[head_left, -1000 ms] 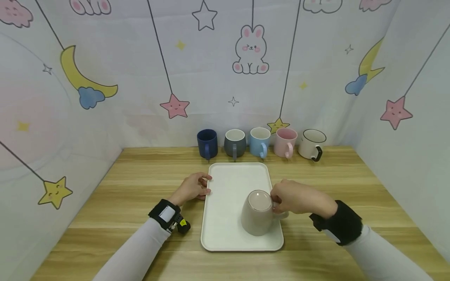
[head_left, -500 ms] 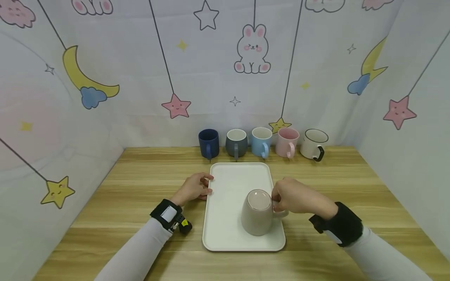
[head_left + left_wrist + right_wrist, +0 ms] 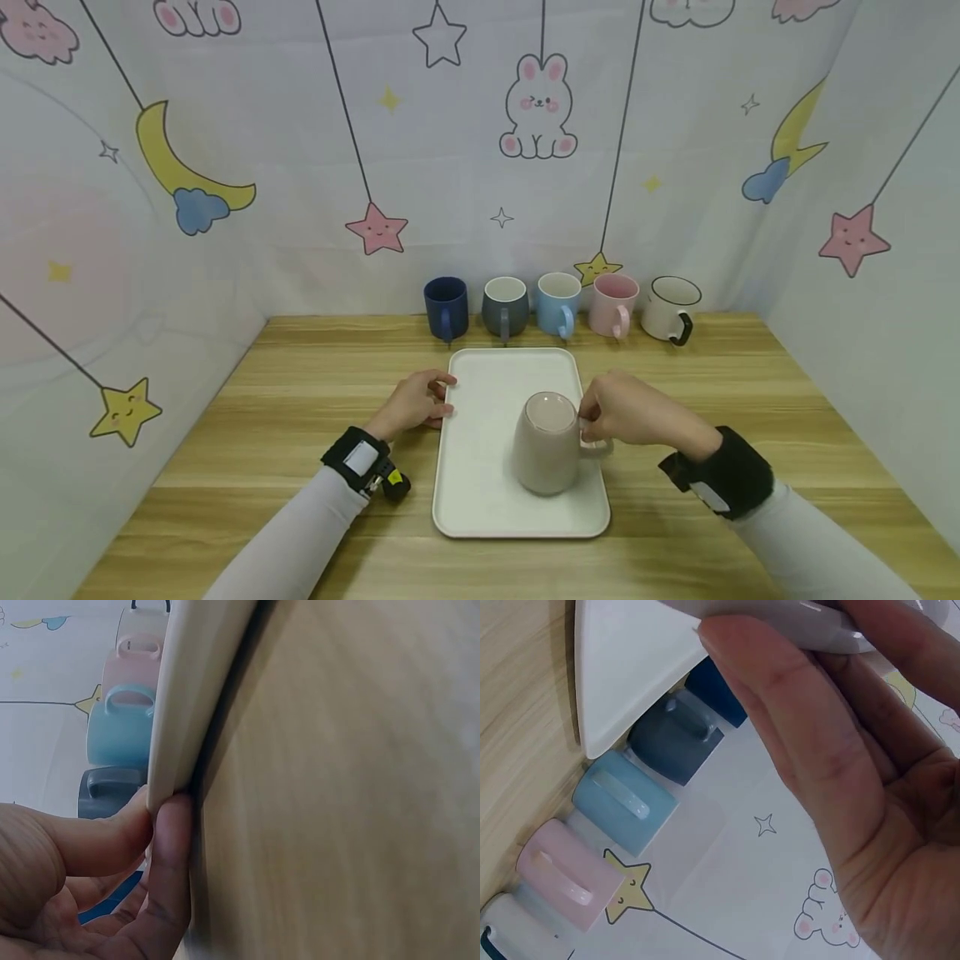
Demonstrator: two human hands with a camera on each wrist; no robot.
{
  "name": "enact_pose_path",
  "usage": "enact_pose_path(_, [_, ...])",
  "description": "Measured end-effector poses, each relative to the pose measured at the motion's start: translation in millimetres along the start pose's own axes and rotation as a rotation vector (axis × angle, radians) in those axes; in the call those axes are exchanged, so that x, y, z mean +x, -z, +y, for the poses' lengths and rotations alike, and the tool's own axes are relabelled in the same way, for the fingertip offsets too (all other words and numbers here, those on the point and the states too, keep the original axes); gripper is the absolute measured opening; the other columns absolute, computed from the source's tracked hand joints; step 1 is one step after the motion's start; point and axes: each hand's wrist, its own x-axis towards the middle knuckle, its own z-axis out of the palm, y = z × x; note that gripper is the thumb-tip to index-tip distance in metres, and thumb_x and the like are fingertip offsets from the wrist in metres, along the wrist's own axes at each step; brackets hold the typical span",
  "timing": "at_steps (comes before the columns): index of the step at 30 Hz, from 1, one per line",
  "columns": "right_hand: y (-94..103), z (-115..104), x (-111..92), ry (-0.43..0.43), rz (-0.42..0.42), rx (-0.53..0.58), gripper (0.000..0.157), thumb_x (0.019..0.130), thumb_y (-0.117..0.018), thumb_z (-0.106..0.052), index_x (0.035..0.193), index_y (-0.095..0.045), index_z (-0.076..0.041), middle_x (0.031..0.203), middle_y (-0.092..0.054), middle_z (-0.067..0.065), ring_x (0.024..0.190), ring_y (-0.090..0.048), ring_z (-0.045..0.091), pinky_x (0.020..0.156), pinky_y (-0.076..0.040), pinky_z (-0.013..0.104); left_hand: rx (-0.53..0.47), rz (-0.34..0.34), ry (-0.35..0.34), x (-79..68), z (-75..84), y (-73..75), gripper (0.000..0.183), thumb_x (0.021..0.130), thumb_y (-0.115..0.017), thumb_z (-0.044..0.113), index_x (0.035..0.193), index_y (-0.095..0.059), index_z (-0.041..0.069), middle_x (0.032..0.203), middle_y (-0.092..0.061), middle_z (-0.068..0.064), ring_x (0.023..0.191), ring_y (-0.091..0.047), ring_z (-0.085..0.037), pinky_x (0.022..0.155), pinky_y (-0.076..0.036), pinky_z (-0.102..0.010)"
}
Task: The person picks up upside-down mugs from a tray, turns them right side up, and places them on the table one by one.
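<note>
A beige mug (image 3: 546, 450), upside down with its base upward, is over the right half of a white tray (image 3: 480, 492). My right hand (image 3: 626, 408) pinches this mug at its handle, on the side facing right. In the right wrist view, a pale strip of the mug (image 3: 810, 626) shows above the thumb and fingers. My left hand (image 3: 412, 400) holds the tray's left edge. The left wrist view shows the thumb against the tray rim (image 3: 184, 690) and a finger on its outer side.
Behind the tray, upright mugs stand in a row by the wall: navy (image 3: 446, 307), dark grey (image 3: 505, 310), light blue (image 3: 558, 305), pink (image 3: 613, 307) and white with a black handle (image 3: 666, 315). The wooden table (image 3: 300, 425) meets patterned fabric walls (image 3: 465, 150).
The beige mug and my right hand have moved slightly upward in the head view. My left hand keeps its place at the tray's edge.
</note>
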Motion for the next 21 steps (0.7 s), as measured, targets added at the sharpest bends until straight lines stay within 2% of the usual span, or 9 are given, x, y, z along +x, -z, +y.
enact_pose_path(4, [4.7,3,2,0.020,0.028,0.033,0.006,0.084,-0.080,0.000,0.084,-0.082,-0.007,0.079,-0.072,-0.003,0.070,-0.059,0.010,0.061,-0.055,0.024,0.003,0.002,0.003,-0.9,1.2,-0.1,0.045,0.092,-0.073,-0.008,0.135,-0.062,-0.001,0.111,-0.060,-0.018,0.075,-0.066,-0.018,0.067,-0.065,-0.030])
enact_pose_path(11, [6.3,11,11,-0.033,0.099,0.126,0.009,0.086,-0.078,-0.007,0.077,-0.077,-0.011,0.072,-0.066,-0.005,0.065,-0.056,0.012,0.058,-0.050,0.027,0.006,-0.008,-0.009,-0.7,-1.3,0.6,0.045,0.092,-0.074,-0.008,0.135,-0.061,-0.003,0.111,-0.060,-0.019,0.075,-0.066,-0.018,0.066,-0.065,-0.030])
enact_pose_path(17, [1.4,18,26,-0.041,0.175,0.287,0.005,0.087,-0.077,-0.009,0.086,-0.080,-0.006,0.084,-0.075,0.002,0.072,-0.067,0.016,0.068,-0.062,0.031,0.010,0.011,0.007,-1.5,-2.5,2.7,0.045,0.091,-0.074,-0.009,0.134,-0.062,-0.002,0.110,-0.060,-0.018,0.073,-0.066,-0.018,0.064,-0.064,-0.029])
enact_pose_path(21, [0.4,22,33,-0.085,0.231,0.408,0.013,0.089,-0.078,-0.008,0.099,-0.081,0.000,0.096,-0.078,0.010,0.082,-0.072,0.021,0.075,-0.066,0.036,-0.007,-0.008,-0.011,0.1,-1.3,0.2,0.046,0.092,-0.073,-0.007,0.136,-0.061,-0.003,0.113,-0.060,-0.020,0.076,-0.067,-0.018,0.066,-0.065,-0.030])
